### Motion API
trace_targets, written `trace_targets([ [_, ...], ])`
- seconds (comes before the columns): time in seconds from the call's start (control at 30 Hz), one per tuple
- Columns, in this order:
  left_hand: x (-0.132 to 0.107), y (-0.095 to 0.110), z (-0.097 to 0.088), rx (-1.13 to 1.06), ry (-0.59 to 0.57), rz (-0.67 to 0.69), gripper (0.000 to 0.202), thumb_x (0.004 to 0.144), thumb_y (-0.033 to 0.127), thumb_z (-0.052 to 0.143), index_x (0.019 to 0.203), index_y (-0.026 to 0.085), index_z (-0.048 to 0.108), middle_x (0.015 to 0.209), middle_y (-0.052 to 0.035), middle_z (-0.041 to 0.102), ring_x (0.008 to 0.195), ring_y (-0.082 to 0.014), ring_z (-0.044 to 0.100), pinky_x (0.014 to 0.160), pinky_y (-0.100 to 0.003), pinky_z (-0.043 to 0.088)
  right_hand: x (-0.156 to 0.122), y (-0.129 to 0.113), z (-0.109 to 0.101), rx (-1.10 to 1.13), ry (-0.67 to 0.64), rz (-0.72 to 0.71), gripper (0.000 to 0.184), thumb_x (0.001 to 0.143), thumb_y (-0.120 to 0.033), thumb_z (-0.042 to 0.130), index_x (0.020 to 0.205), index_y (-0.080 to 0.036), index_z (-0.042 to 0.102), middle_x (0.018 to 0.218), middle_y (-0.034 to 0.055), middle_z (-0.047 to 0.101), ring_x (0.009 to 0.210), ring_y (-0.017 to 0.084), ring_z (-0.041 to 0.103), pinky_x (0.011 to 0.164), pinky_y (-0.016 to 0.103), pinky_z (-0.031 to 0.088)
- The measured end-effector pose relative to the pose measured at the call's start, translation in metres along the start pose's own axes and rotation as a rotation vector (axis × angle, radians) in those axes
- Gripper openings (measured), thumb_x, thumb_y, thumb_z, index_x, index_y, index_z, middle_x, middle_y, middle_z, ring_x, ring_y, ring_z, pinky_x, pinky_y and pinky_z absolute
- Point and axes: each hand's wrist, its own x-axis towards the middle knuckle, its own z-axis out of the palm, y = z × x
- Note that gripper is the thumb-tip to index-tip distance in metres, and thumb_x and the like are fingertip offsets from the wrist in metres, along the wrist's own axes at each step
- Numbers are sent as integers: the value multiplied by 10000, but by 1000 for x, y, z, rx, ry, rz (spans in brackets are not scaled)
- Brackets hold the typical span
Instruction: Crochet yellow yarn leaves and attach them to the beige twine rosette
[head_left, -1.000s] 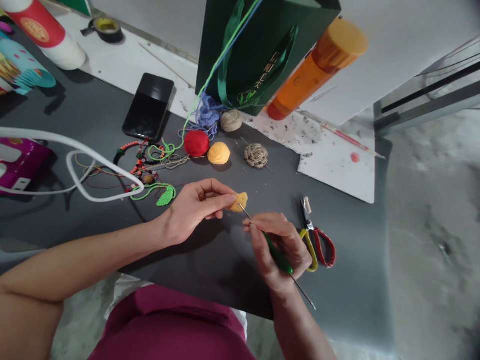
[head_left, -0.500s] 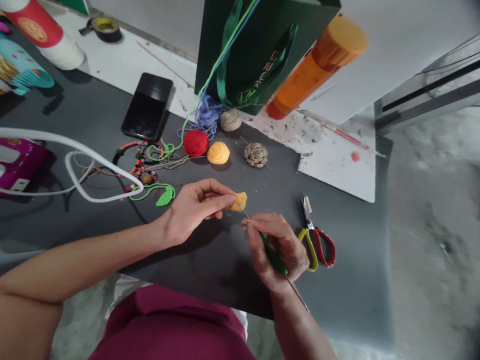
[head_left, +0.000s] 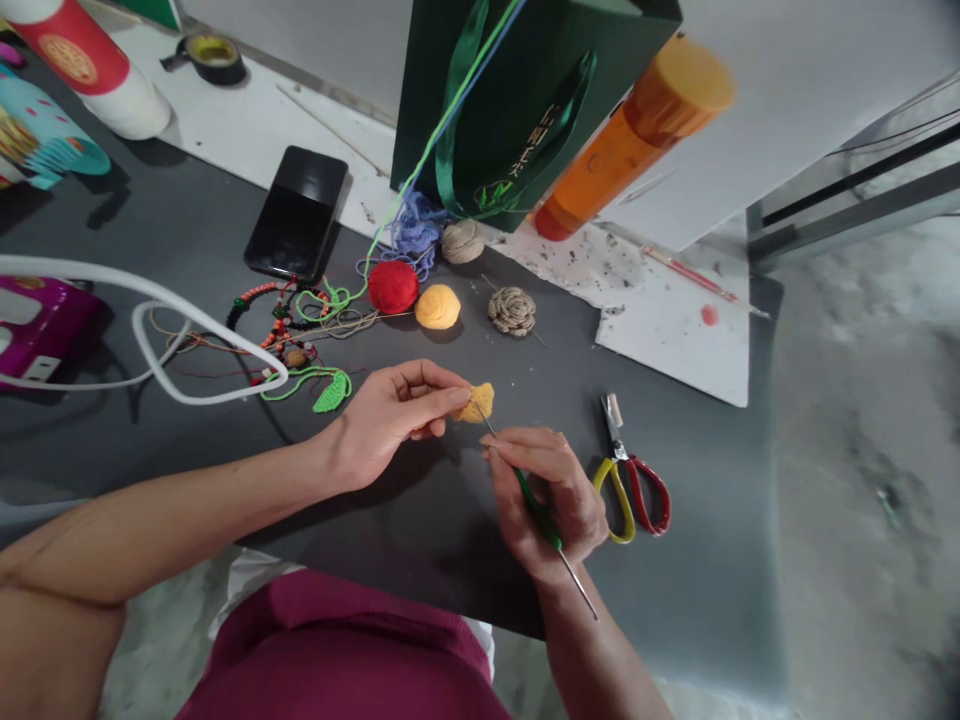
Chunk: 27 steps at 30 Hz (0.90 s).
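Observation:
My left hand [head_left: 394,415] pinches a small yellow crochet piece [head_left: 478,402] just above the dark grey table [head_left: 420,520]. My right hand [head_left: 551,495] is closed on a green-handled crochet hook [head_left: 536,505], and the hook's metal tip is pushed into the underside of the yellow piece. Both hands meet near the table's middle.
Red-and-yellow scissors [head_left: 630,470] lie right of my right hand. Behind are a red ball [head_left: 392,286], a yellow crochet rose [head_left: 438,306], a beige one [head_left: 511,309], a green crochet leaf [head_left: 332,392], a black phone [head_left: 298,212], a green gift bag [head_left: 517,100] and an orange bottle [head_left: 637,130].
My right hand has slid slightly left and the hook's handle has swung to a steeper angle. The left hand and the yellow piece have hardly moved.

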Motion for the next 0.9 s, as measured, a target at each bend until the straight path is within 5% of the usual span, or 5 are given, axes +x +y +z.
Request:
trace_targets([
  [0.9,0,0,0,-1,13,-27,253,675,282,876,735,158,663,576,56,583,513,-53,459,512,-210,312,-2,1,-2,-19,-19,-31,361,835,18,657,1099,-227,676,860,32,757,725,173,725,643,326,603],
])
